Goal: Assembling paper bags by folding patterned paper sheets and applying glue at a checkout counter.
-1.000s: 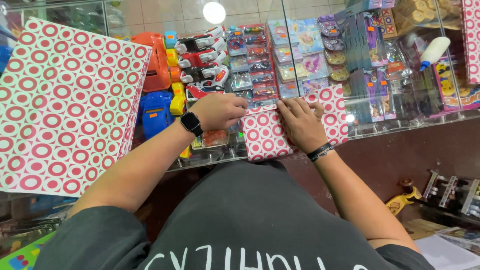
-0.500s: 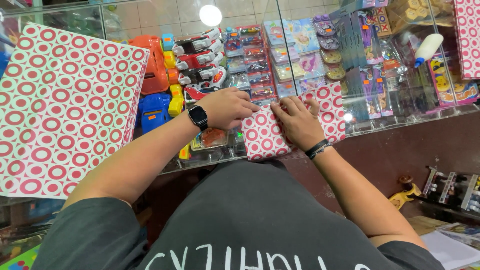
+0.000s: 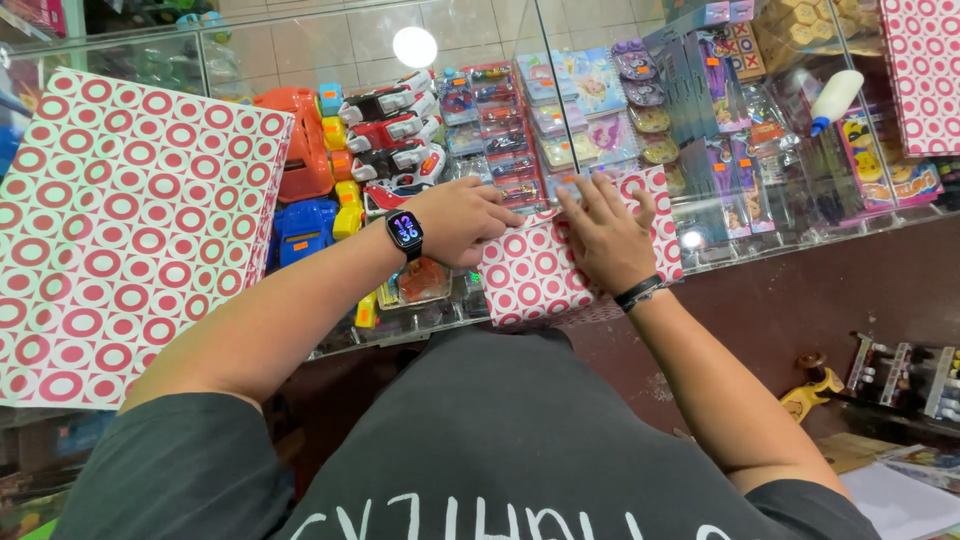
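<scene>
Wrapped box [image 3: 540,280] sits at the surface's [image 3: 800,215] near edge, left hand [image 3: 465,215] gripping it, right hand [image 3: 605,235] pressed flat on top.

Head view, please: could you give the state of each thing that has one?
Wrapped box: covered in red-circle paper, flat on the glass counter.
Left hand: pressing the box's left end.
Right hand: flat on its top.
Wrapping paper sheet: spread out, unfolded.
Glue bottle: lying tilted, capped.
</scene>
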